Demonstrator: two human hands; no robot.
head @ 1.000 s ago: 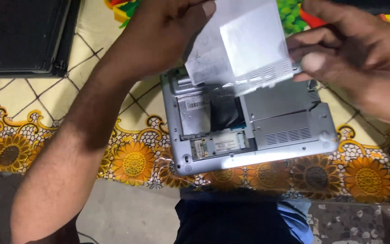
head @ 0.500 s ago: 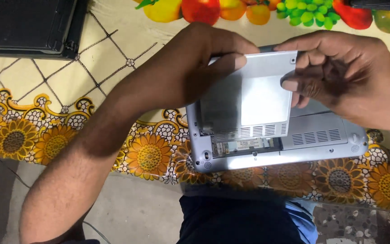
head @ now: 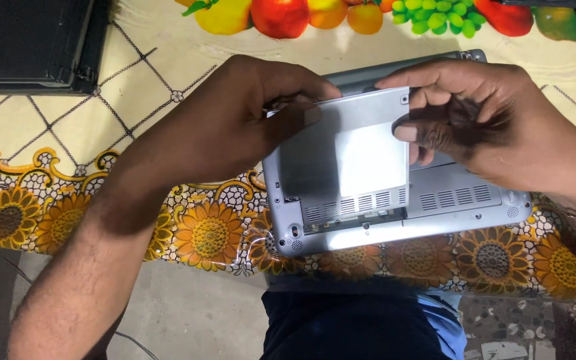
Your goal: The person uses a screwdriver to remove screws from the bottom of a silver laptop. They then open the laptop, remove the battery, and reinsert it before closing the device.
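A table draped in a cream cloth [head: 168, 100] printed with fruit along the far edge and sunflowers along the near edge fills the view from above. A black flat device [head: 28, 40] lies at the far left corner. Near the table's front edge sits a small silver laptop [head: 461, 200], turned underside up, with vent slots showing. Both hands hold a grey rectangular cover panel [head: 355, 160] flat over the laptop's left half, its slotted edge nearest the viewer. The left hand [head: 235, 127] grips the panel's left far corner, fingers curled over the top edge. The right hand [head: 488, 127] pinches the right edge between thumb and fingers. The step appears to be seating the panel over its bay; the near edge seems not quite flush, so settling it likely calls for aligning that edge and pressing evenly.
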